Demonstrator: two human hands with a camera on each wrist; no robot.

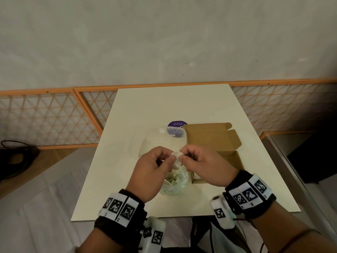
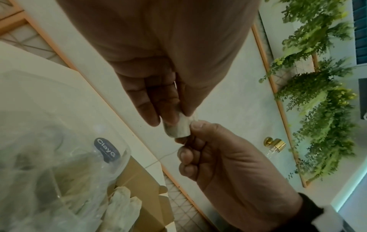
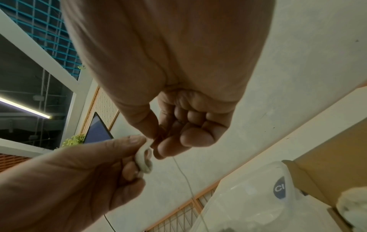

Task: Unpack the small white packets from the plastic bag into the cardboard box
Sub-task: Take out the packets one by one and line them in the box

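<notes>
Both hands meet above the table and pinch one small white packet (image 1: 176,161) between them. My left hand (image 1: 168,159) grips its body (image 2: 178,127) with thumb and fingers. My right hand (image 1: 183,157) pinches its upper edge (image 3: 148,145). A thin thread (image 3: 184,175) hangs from the packet. Under the hands lies the clear plastic bag (image 1: 175,183) with several white packets in its near end. The open cardboard box (image 1: 213,141) stands just right of the bag, its lid tilted back.
The bag's far part lies flat on the white table (image 1: 127,179) and bears a purple round sticker (image 1: 177,126). Orange lattice panels (image 1: 54,117) run behind the table. Black cables (image 1: 16,157) lie on the floor at left.
</notes>
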